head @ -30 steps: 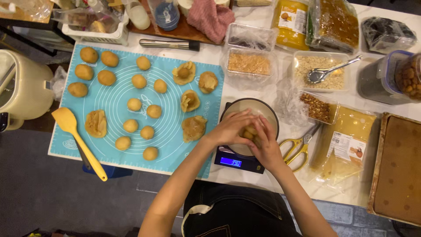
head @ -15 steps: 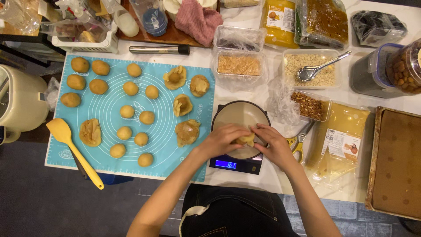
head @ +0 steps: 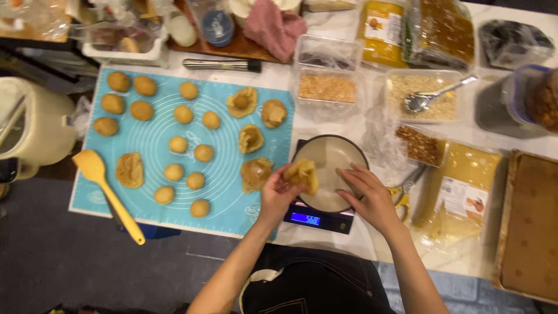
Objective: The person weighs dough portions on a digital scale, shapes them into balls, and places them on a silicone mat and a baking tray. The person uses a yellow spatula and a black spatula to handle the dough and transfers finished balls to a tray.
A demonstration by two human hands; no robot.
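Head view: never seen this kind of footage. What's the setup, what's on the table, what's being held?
No machine here: a person works with two bare hands, filmed by one camera worn on the head and looking straight down.

The left hand holds a lump of dough above a shallow bowl that sits on a digital kitchen scale. The right hand rests on the bowl's rim and holds nothing.

To the left lies a blue baking mat with rows of dough balls and a few flattened pieces, with a yellow spatula at its edge. Clear tubs of fillings, one with a spoon, stand behind the scale.
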